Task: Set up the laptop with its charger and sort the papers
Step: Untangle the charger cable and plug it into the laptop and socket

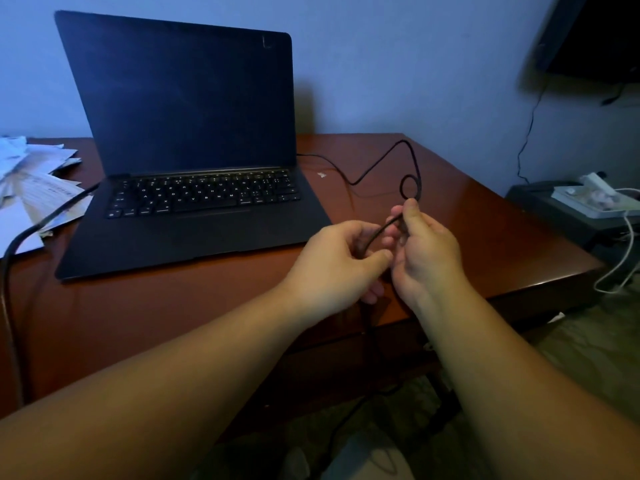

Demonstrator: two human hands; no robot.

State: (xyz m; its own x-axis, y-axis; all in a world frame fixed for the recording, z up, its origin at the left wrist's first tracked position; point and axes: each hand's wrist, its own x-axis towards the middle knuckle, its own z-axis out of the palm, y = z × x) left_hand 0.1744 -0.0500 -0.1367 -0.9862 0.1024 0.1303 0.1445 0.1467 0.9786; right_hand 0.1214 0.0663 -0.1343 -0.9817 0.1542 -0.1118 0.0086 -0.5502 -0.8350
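Note:
A black laptop [187, 188] stands open with a dark screen on the brown wooden desk [467, 216]. A thin black charger cable [377, 164] runs from the laptop's right rear across the desk, curls into a small loop and comes down to my hands. My left hand [339, 265] pinches the cable low down. My right hand [422, 251] grips it just above, below the loop. Both hands hover over the desk's front right part. A heap of white papers [38, 181] lies at the desk's left edge. A thicker black cable [20, 237] crosses those papers toward the laptop's left side.
A dark low unit [568, 216] with a white power strip [588, 199] and white cords stands right of the desk. A dark screen [595, 36] hangs on the wall at upper right, with a thin wire dangling. Carpet and a cable lie below the desk's front edge.

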